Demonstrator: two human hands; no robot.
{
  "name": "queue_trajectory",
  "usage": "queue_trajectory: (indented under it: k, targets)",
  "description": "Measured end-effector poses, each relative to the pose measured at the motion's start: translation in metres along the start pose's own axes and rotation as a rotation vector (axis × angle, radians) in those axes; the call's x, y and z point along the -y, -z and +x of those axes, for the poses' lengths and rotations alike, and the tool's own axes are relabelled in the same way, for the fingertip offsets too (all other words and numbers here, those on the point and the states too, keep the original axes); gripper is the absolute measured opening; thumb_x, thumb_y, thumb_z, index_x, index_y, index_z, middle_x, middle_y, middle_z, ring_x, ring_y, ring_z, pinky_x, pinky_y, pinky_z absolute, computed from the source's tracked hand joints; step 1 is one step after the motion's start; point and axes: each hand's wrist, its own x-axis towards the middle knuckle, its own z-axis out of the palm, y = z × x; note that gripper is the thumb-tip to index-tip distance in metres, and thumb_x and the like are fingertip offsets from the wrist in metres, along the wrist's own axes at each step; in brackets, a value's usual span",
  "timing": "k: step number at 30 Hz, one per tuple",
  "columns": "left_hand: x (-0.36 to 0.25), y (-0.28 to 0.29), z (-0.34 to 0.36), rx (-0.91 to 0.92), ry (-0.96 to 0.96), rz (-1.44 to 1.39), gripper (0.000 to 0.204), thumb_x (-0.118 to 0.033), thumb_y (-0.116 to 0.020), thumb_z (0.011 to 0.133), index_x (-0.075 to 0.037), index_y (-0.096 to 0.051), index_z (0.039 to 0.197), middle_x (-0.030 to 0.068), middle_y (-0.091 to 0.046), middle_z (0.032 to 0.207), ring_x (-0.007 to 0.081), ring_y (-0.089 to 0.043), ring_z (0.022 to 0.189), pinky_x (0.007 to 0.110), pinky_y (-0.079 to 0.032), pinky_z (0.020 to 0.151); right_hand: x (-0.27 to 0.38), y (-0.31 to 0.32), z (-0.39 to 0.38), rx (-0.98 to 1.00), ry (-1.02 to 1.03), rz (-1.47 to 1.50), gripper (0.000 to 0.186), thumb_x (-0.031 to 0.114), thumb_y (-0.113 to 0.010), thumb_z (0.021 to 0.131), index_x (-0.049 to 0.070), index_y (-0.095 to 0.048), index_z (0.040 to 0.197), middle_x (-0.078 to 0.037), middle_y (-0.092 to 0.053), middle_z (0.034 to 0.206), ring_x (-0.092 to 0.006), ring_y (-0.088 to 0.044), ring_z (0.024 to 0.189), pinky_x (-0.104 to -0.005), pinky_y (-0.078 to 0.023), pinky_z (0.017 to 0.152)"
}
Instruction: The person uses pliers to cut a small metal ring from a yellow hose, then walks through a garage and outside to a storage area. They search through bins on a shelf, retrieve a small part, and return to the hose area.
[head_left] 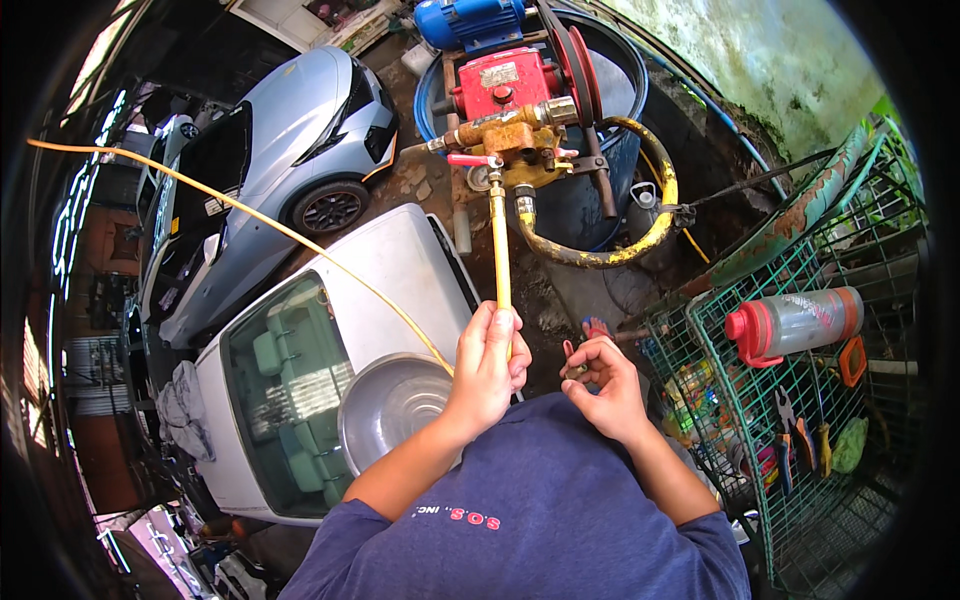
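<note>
My left hand (487,368) is wrapped round a thin yellow hose (502,262). From that grip one length runs up to a brass fitting below a red-handled valve (474,160), and another curves away to the far left. The valve sits on the rusty brass manifold of a red pump (505,82). To the right, my right hand (608,385) is closed with its fingers curled. A small reddish bit shows at its fingertips, too small to name. A metal basin (352,432) lies beyond my left forearm, partly hidden by it.
A blue motor (468,22) and a blue drum (432,110) stand by the pump, with a thick yellow-black hose (590,255). At right, a green wire rack (700,330) holds a bottle (800,325) and pliers (783,415). Left are a white car (385,285) and a silver-blue car (290,95).
</note>
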Motion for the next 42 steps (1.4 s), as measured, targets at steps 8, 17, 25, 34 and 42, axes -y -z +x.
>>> queue_trajectory:
  k: [8, 17, 25, 34, 42]
  targets:
    - [-0.002, -0.003, -0.001, 0.004, 0.023, -0.005, 0.028, -0.035, -0.038, 0.114, -0.010, -0.046, 0.105, 0.0007, -0.041, 0.059, 0.0058, -0.031, 0.046, 0.022, -0.029, 0.041, -0.001, -0.002, 0.006, 0.016, -0.019, 0.003, 0.027, -0.011, -0.070, 0.082, -0.002, -0.059, 0.105, -0.007, -0.054, 0.111, -0.0152, -0.067, 0.098, -0.0262, -0.058, 0.075]
    - [0.040, 0.024, 0.001, -0.009, -0.058, 0.063, 0.024, -0.030, -0.043, 0.112, -0.008, -0.049, 0.105, 0.0000, -0.046, 0.070, 0.0059, -0.038, 0.057, 0.022, -0.035, 0.050, -0.009, -0.006, 0.015, 0.017, -0.012, 0.059, 0.026, -0.014, -0.068, 0.081, -0.003, -0.060, 0.103, -0.009, -0.051, 0.119, -0.0153, -0.067, 0.098, -0.0244, -0.059, 0.074]
    - [0.083, 0.085, 0.018, -0.319, -0.191, 0.521, 0.022, -0.023, -0.053, 0.107, -0.002, -0.057, 0.101, -0.0028, -0.051, 0.074, 0.0058, -0.045, 0.067, 0.024, -0.040, 0.061, -0.019, -0.008, 0.027, 0.061, -0.202, 0.223, 0.026, -0.012, -0.068, 0.085, -0.001, -0.060, 0.107, -0.012, -0.058, 0.128, -0.0109, -0.064, 0.100, -0.0213, -0.055, 0.073]
    - [0.041, 0.088, 0.014, -0.300, -0.291, 0.559, 0.023, -0.023, -0.059, 0.104, -0.002, -0.059, 0.096, -0.0029, -0.052, 0.072, 0.0058, -0.045, 0.065, 0.024, -0.039, 0.059, -0.005, -0.019, 0.031, 0.072, -0.270, 0.192, 0.043, -0.010, -0.065, 0.085, 0.002, -0.053, 0.125, -0.010, -0.062, 0.118, -0.0134, -0.066, 0.091, -0.0255, -0.055, 0.070]
    - [0.046, 0.072, -0.003, -0.020, -0.223, 0.632, 0.033, -0.029, -0.061, 0.105, -0.005, -0.056, 0.082, -0.0017, -0.048, 0.067, 0.0070, -0.042, 0.063, 0.027, -0.037, 0.056, -0.007, -0.016, 0.031, 0.027, -0.173, 0.156, 0.047, -0.010, -0.068, 0.085, 0.002, -0.051, 0.127, -0.010, -0.063, 0.120, -0.0133, -0.065, 0.098, -0.0255, -0.055, 0.073]
